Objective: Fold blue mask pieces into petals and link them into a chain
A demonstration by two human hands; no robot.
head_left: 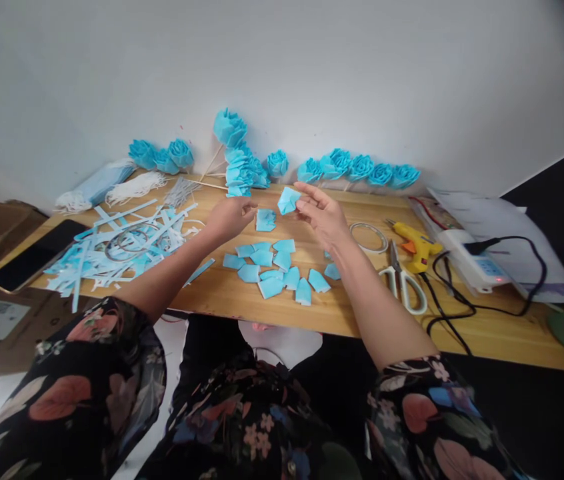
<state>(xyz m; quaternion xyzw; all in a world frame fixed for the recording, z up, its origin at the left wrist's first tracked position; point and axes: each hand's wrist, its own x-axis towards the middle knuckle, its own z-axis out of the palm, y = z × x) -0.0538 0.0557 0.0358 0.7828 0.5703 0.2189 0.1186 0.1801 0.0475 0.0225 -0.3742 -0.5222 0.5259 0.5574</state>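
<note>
My right hand pinches a folded light-blue paper petal and holds it up above the wooden table. My left hand hovers just left of it with its fingers curled, close to another blue petal lying on the table; I cannot make out anything in it. Several folded blue petals lie spread on the table below both hands. Finished blue paper roses stand along the wall behind.
Blue paper scraps and a phone lie at the left. White scissors, a yellow glue gun, a wire ring, a white power strip with black cables and papers sit at the right.
</note>
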